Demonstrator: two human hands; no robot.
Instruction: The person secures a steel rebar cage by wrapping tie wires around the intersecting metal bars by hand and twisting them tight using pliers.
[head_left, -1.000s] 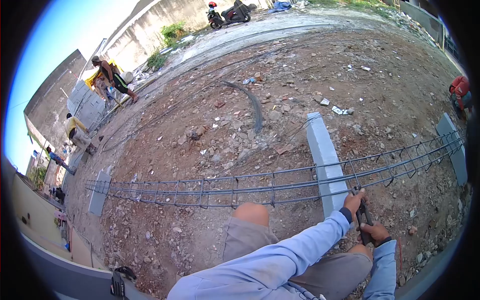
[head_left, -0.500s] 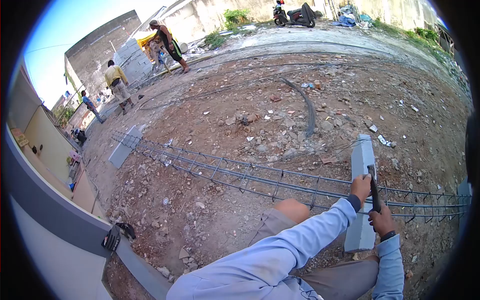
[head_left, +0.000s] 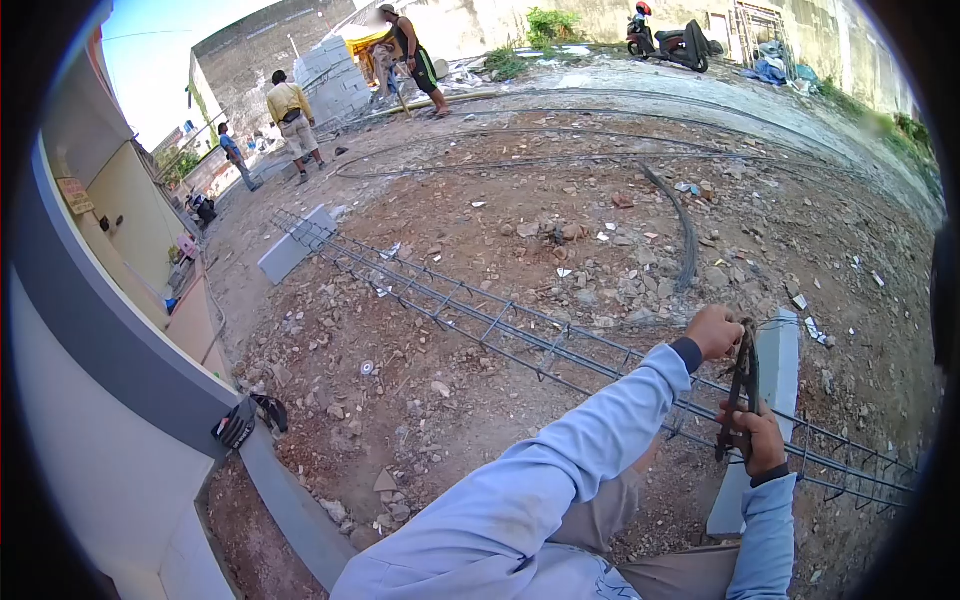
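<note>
My right hand (head_left: 757,438) is wrapped round the handles of dark metal pincers (head_left: 745,375), held upright with their head at the top. Close against that head is my left hand (head_left: 714,333), its fingers pinched together; what they hold is too small to make out. Both hands are above a long rebar cage (head_left: 495,325) of thin bars and square stirrups. The cage runs diagonally across the ground, resting on a grey block (head_left: 778,365) near my hands and another grey block (head_left: 290,255) at its far end.
A bundle of wire (head_left: 685,235) lies on the rubble-strewn ground beyond the cage. Long steel bars (head_left: 560,130) stretch behind it. Several people stand at the far left, one in a yellow top (head_left: 290,105). A scooter (head_left: 670,45) is parked at the back. A low wall (head_left: 120,370) borders the left.
My left hand has risen from the cage to the pincers' head. The pincers now show their handles spread apart in my right hand. The view has turned left, shifting the scene rightward.
</note>
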